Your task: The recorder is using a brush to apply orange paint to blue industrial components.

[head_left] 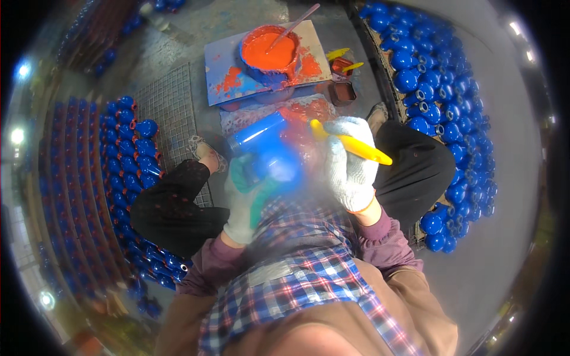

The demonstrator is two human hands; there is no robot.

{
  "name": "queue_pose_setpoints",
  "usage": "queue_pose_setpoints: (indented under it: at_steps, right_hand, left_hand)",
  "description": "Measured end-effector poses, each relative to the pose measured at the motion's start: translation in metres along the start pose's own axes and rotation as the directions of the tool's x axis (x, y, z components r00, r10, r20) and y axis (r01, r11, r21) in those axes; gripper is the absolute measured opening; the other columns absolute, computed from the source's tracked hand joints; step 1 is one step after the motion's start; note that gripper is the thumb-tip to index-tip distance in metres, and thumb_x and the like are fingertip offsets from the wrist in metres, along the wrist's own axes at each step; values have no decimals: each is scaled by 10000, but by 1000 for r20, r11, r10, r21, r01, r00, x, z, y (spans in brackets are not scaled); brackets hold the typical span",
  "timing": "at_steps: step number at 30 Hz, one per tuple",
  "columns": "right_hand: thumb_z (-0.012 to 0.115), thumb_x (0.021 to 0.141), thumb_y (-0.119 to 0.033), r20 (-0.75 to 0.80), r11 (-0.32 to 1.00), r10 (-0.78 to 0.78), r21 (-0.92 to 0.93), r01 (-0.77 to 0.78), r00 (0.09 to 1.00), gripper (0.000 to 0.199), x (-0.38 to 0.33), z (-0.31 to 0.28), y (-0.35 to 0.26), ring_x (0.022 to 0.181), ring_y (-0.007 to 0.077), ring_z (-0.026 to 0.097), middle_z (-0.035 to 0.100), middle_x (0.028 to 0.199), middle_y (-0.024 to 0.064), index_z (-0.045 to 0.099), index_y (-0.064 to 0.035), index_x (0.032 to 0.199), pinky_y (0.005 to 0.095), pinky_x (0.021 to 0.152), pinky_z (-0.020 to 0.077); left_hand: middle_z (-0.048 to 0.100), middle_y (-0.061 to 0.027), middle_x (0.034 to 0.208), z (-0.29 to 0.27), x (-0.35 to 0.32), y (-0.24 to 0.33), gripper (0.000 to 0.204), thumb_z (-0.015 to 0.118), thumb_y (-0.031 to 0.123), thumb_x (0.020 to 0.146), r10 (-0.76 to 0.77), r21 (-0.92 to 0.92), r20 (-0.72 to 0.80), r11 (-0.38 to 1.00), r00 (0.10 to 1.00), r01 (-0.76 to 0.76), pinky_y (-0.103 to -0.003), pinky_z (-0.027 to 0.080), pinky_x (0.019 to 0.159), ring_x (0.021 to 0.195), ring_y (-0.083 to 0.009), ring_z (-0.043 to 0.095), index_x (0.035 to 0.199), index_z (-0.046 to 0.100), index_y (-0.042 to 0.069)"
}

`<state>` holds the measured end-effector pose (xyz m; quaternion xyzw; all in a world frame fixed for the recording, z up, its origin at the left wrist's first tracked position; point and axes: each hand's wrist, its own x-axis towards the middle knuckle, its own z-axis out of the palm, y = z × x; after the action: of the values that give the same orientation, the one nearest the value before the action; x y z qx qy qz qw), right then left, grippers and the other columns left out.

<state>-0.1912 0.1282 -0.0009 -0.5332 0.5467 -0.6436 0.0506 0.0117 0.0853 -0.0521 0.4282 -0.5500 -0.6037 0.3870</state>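
My left hand [249, 199], in a white work glove with green on it, grips a glossy blue bulb-shaped piece [279, 168]. A straight tubular neck [260, 132] on the piece points up and to the left. In a white knit glove, my right hand [354, 166] is closed around a yellow-handled brush [363, 151], held beside the blue piece. The brush's working end is blurred, so I cannot tell whether it touches the piece. A hazy smear covers this middle area. Beyond it stands a bowl of orange-red paint [265, 52] with a stick [294, 26] leaning in it.
The bowl rests on a paint-spattered board [215, 74]. To its right sit a small red-stained pot [341, 65] with yellow handles and a dark square cup [342, 94]. Rows of blue pieces line the right [433, 89] and left [127, 154]. A wire rack [166, 95] lies at left.
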Motion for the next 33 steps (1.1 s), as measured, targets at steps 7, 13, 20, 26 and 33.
queue_pose_setpoints:
  at_steps: [7, 13, 20, 26, 33]
  right_hand:
    - [724, 783, 29, 122, 995, -66, -71, 75, 990, 265, -13, 1, 19, 843, 328, 652, 651, 956, 161, 659, -20, 1035, 351, 731, 523]
    - [717, 802, -2, 233, 997, -66, -18, 72, 970, 275, -13, -7, 24, 876, 348, 657, 666, 991, 161, 667, -58, 1067, 372, 758, 538]
    - [716, 774, -51, 375, 968, -200, -68, 242, 905, 365, -4, -31, 28, 960, 346, 668, 674, 1083, 154, 674, -83, 1135, 383, 815, 551]
    - [707, 786, -62, 450, 945, -272, -43, 325, 851, 315, 8, -50, 19, 949, 333, 681, 681, 1100, 147, 698, -85, 1101, 380, 806, 557]
    - [688, 799, 84, 196, 993, -101, -33, 110, 975, 307, 3, -53, 5, 992, 269, 646, 663, 1062, 133, 659, -16, 1088, 333, 853, 513]
  left_hand:
    - [632, -117, 1187, 0, 9, 5, 518, 627, 413, 920, -400, -368, 222, 810, 889, 456, -410, 609, 650, 960, -269, 691, 1340, 483, 144]
    - [590, -194, 1276, -4, 24, 16, 699, 510, 589, 928, -442, -648, 545, 317, 712, 693, -481, 602, 671, 1045, -415, 648, 1434, 407, 118]
    - [545, -233, 1317, -7, 10, 10, 728, 492, 592, 929, -342, -446, 294, 776, 892, 445, -401, 592, 745, 838, -370, 677, 1408, 427, 48]
    - [569, -241, 1189, -20, 10, -7, 622, 497, 474, 960, -46, -636, 766, 90, 641, 766, -299, 437, 370, 558, -239, 566, 1347, 459, -11]
    - [567, -280, 1202, -61, 5, -69, 739, 533, 568, 914, -281, -666, 737, -458, 615, 589, -381, 554, 524, 720, -331, 640, 1364, 451, -12]
